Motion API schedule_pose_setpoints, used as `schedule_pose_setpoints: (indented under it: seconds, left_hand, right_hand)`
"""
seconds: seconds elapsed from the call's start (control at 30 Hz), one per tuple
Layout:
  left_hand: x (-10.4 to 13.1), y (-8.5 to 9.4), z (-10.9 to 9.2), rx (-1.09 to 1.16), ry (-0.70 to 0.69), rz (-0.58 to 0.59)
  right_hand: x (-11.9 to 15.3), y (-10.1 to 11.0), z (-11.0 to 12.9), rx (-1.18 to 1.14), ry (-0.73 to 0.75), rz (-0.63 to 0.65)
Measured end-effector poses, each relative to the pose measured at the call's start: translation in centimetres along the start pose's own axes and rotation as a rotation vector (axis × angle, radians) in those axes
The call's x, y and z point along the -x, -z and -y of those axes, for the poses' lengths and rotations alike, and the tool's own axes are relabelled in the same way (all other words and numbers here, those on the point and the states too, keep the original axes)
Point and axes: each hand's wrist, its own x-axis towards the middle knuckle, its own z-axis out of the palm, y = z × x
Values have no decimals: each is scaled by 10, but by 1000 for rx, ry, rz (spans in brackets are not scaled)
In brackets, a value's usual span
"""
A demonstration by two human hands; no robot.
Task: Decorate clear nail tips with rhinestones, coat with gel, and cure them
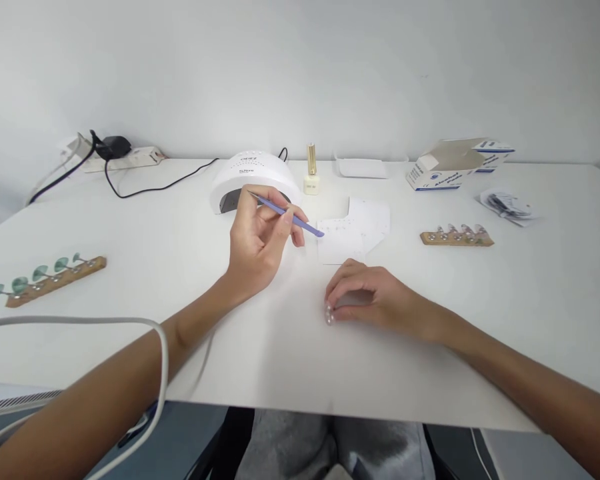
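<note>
Purple tweezers (303, 224) rest between the fingers of my left hand (260, 243), which is closed around them. Their metal point faces up and left, and the flat purple end reaches the edge of a white sheet of paper (343, 247). Tiny specks are scattered on the sheet, too small to name. My right hand (367, 297) pinches a small clear, shiny piece (329, 313) just above or on the table, in front of the paper. My fingers partly cover that piece.
A white nail lamp (253, 170) and a gold-capped polish bottle (311, 175) stand behind. Wooden bars hold green nail tips (50, 279) and clear ones (457, 237). An alcohol pads box (437, 177) lies right, near sachets (506, 205). A white cable (163, 360) crosses my left forearm.
</note>
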Motion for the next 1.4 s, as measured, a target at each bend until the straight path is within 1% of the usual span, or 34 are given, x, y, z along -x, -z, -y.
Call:
schedule_pose_setpoints:
  seconds: [0.1,0.3,0.37,0.47,0.53,0.57,0.6,0.67,0.73,0.77,0.8,0.87,0.93,1.0,1.07,1.13,1.2,1.3,1.33,1.4]
  left_hand:
    - [1,-1,-1,-8,21,21]
    - [4,0,-1,-27,43,45]
    - [4,0,0,-29,50,47]
    - [3,2,-2,-42,76,31]
    - [0,4,-3,-63,131,27]
    - [-2,5,-4,-67,184,35]
    - [-4,6,-5,-61,260,58]
    - [-7,8,-5,-26,488,146]
    - [-9,8,-4,26,737,262]
    - [-9,8,-3,47,839,318]
    - [-8,8,-3,60,914,366]
    - [-6,8,-1,63,990,440]
    - [-4,7,0,32,1007,489]
    - [-2,7,1,-10,995,506]
    - [-1,6,1,-34,979,515]
    - [-1,6,1,-47,969,528]
    - [-1,6,2,-62,968,550]
    - [-2,6,3,-93,960,579]
    - [-2,6,3,-100,956,582]
    - [-3,5,2,-101,951,588]
  right_hand:
    - [-2,-2,0,88,33,79]
    - [-2,1,1,101,-16,98]
    - [0,6,3,97,-59,116]
    - [3,19,7,64,-147,132]
    - [4,29,9,26,-172,101]
    - [4,33,9,9,-173,55]
    - [3,37,8,-6,-176,-19]
    - [2,42,6,-20,-222,-241]
    - [1,45,2,-44,-314,-474]
    - [1,45,0,-74,-367,-553]
    - [1,45,-1,-124,-410,-604]
    - [0,44,-2,-275,-452,-645]
    - [0,42,-1,-453,-447,-645]
    - [-1,40,3,-601,-434,-632]
    - [-2,39,5,-705,-433,-608]
    - [-2,37,6,-759,-439,-564]
    - [-3,34,5,-768,-434,-486]
    - [-5,29,1,-718,-409,-371]
    - [-6,26,0,-687,-399,-357]
    - [-9,21,-1,-590,-385,-385]
